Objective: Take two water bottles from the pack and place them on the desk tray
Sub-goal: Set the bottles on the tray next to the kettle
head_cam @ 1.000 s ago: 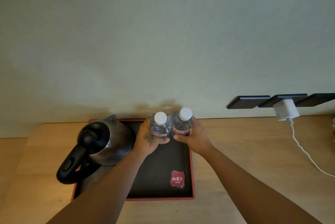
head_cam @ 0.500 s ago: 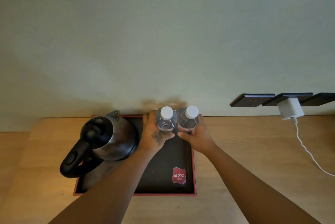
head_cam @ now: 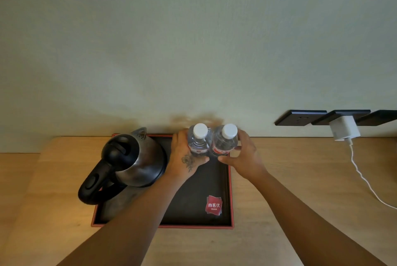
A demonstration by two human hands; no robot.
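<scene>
Two clear water bottles with white caps stand upright side by side at the far right corner of the dark, red-rimmed tray (head_cam: pixel 231 201). My left hand (head_cam: pixel 186 158) wraps the left bottle (head_cam: pixel 198 142). My right hand (head_cam: pixel 242 158) wraps the right bottle (head_cam: pixel 224 143), which has a red label. The bottles touch each other. Their bases are hidden behind my fingers. The pack is not in view.
A steel kettle (head_cam: pixel 131 160) with a black handle fills the tray's left half. A red logo (head_cam: pixel 213 205) marks the tray's near right. The wooden desk (head_cam: pixel 300 179) runs right to wall sockets (head_cam: pixel 300 117), a white charger (head_cam: pixel 344 129) and its cable (head_cam: pixel 363 179).
Both hands have carried the bottles a little farther back toward the wall and lower onto the tray's far right corner. The kettle has not moved.
</scene>
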